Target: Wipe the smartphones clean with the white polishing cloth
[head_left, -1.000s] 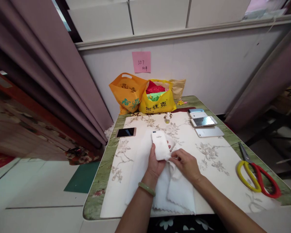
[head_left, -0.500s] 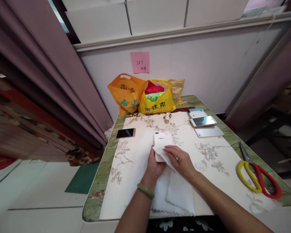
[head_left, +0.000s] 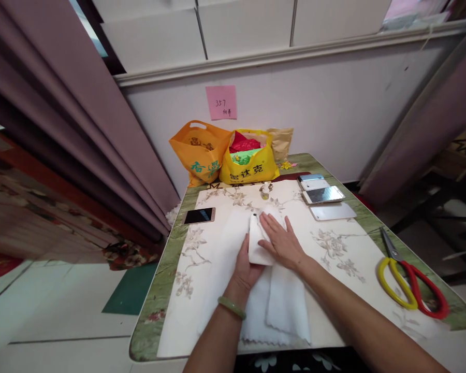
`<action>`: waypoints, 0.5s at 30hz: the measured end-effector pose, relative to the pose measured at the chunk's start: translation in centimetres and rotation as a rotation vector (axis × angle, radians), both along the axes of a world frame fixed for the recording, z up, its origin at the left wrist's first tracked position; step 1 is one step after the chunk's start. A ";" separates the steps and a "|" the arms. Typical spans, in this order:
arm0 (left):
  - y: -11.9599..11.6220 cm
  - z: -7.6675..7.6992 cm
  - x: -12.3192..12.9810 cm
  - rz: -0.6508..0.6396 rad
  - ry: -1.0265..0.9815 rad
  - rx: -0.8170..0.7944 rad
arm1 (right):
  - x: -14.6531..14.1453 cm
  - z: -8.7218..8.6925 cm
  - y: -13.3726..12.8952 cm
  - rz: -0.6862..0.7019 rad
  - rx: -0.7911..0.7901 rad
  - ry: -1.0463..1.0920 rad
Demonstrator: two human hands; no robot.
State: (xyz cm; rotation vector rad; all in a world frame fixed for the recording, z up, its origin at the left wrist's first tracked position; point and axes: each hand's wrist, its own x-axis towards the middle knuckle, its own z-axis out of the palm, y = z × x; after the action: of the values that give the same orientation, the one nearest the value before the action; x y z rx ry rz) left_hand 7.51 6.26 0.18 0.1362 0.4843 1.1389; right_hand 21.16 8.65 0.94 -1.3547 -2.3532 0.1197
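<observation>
My left hand (head_left: 247, 267) is closed around the lower left side of a white smartphone (head_left: 253, 228), which is held back side up over the table. A thin white cloth (head_left: 261, 255) appears to lie over the phone's back, so most of that surface is hidden. My right hand (head_left: 282, 242) rests flat on it with its fingers stretched and spread. Beneath both hands, a larger white cloth (head_left: 287, 305) with a zigzag edge lies folded on the table. Beyond the phone stands a small bottle (head_left: 265, 191) with yellowish liquid.
Several phones (head_left: 324, 195) lie at the back right, and a dark-screened phone (head_left: 200, 215) at the left. Scissors (head_left: 398, 259) with yellow and red handles rest near the right edge. An orange bag (head_left: 200, 155) and a yellow bag (head_left: 250, 168) stand by the wall.
My right hand has gone from pinching the thin cloth to lying flat over the phone's back. The lettering on the phone is now covered. My left hand keeps its hold.
</observation>
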 end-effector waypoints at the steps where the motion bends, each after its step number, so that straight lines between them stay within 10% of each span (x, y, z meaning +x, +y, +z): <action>1: 0.0 0.0 0.0 0.008 -0.008 0.002 | 0.1 -0.1 -0.3 -0.016 0.002 0.005; 8: 0.1 -0.8 -0.1 0.098 0.030 -0.078 | 1.3 -0.3 -6.0 0.323 -0.051 -0.034; 15: 0.0 -1.2 0.2 0.113 0.047 -0.066 | 0.5 -0.5 -2.7 0.258 -0.049 0.197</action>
State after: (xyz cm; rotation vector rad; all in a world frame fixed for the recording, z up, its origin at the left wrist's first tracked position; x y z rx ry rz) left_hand 7.69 6.23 -1.02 0.0791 0.5769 1.2305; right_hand 21.68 6.00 0.39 -1.0036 -2.3575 0.3706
